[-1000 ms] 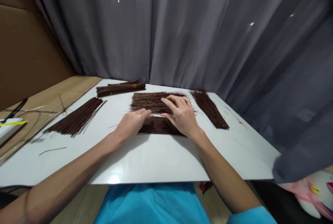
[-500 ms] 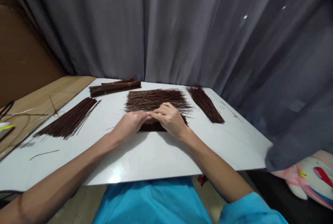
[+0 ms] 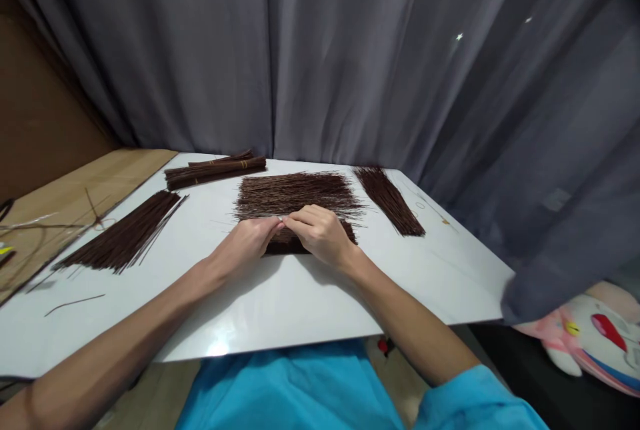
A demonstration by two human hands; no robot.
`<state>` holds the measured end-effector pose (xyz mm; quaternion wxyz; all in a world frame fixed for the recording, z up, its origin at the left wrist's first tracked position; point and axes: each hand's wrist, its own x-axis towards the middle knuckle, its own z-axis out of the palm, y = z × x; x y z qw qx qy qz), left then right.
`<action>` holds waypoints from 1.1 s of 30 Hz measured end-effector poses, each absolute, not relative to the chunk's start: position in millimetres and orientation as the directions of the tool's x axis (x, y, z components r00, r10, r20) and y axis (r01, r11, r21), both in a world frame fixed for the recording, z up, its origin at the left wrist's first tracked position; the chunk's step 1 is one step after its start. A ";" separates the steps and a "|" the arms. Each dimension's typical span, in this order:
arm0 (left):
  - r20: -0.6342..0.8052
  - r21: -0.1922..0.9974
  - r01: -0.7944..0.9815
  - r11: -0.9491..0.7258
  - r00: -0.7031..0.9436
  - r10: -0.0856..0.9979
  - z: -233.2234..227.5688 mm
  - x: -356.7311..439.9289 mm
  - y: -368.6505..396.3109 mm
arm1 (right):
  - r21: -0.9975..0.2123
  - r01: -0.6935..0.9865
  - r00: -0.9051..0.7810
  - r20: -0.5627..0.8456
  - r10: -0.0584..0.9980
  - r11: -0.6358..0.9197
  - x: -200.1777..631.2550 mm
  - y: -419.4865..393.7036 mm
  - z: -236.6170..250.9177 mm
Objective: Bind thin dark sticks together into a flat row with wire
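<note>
We saw a white table (image 3: 280, 303) before grey curtains (image 3: 350, 63), where our left hand (image 3: 249, 240) and right hand (image 3: 320, 235) pinched together over a pile of thin brown sticks (image 3: 295, 191).

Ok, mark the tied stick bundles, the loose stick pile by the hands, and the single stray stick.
tied stick bundles (image 3: 215, 171), head view, middle of the bundles
loose stick pile (image 3: 297, 191), head view, centre
stray stick (image 3: 74, 303), head view, mid-length

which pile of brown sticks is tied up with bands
The bundle at the far left, by the curtain: yellowish bands wrap it, while the other piles lie loose.
</note>
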<state>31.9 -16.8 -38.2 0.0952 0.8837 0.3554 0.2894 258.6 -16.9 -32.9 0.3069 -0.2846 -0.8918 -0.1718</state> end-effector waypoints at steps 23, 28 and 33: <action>0.271 0.184 0.974 -0.131 0.078 0.959 -12.8 -69.4 49.1 | -0.029 0.750 -0.575 0.467 0.672 0.661 284.6 80.9 -13.1; 0.233 0.071 0.996 -0.056 0.038 0.972 -20.1 -96.6 54.3 | -0.089 0.604 -0.730 0.339 0.594 0.792 286.1 19.4 -27.4; 0.259 0.124 0.988 0.095 -0.125 0.958 -31.3 -148.8 62.1 | -0.083 0.668 -0.685 0.319 0.655 0.739 286.9 5.5 -38.1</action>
